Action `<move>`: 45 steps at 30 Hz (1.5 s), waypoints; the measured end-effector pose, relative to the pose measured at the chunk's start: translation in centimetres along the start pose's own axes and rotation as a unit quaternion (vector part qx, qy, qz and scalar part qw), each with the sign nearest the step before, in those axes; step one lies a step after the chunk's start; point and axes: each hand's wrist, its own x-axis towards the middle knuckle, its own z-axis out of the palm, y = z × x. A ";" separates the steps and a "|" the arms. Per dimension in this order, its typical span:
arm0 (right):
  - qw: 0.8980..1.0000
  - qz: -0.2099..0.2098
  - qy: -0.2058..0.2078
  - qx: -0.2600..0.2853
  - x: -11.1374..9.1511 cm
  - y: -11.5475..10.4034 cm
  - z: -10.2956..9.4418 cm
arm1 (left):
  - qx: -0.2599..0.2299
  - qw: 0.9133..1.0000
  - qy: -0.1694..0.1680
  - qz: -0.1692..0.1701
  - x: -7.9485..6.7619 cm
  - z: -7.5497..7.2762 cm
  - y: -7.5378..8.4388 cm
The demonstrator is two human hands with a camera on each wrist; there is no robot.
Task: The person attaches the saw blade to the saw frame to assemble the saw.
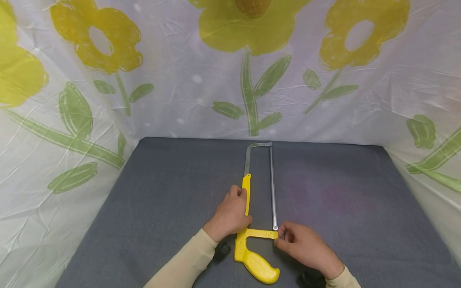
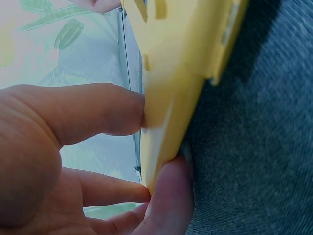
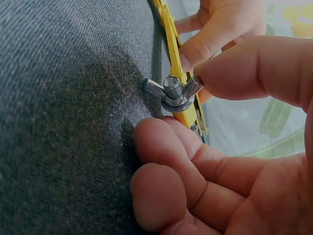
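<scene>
A hacksaw [image 1: 260, 267] with a yellow handle and yellow frame lies on the dark cloth, its handle toward me. Its silver blade [image 1: 272, 184] runs along the right side. My left hand [image 1: 230, 212] grips the yellow back of the frame between thumb and fingers. At the handle-side end of the blade, my right hand [image 1: 306, 242] works on a metal wing nut [image 3: 155, 88] on a threaded stud. In the right wrist view its thumb tip presses one wing, and its curled fingers lie beside the end of the frame arm.
The dark grey cloth [image 1: 173, 180] covers the table. A white curtain [image 1: 173, 108] with yellow flowers hangs at the back and both sides, and the saw's far end lies close to the table's back edge.
</scene>
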 end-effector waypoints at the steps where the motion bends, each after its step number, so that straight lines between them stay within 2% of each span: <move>1: 1.000 0.000 0.002 -0.003 0.0 0.0 0.0 | 0.000 1.000 0.000 0.000 0.0 0.0 0.0; 29: 1.000 -0.018 0.010 -0.023 0.0 0.2 0.0 | -0.008 1.000 0.008 0.004 -0.2 0.0 0.0; 45: 1.000 0.001 0.015 -0.021 -0.1 0.2 0.3 | -0.008 1.000 0.002 0.001 -0.1 0.0 0.1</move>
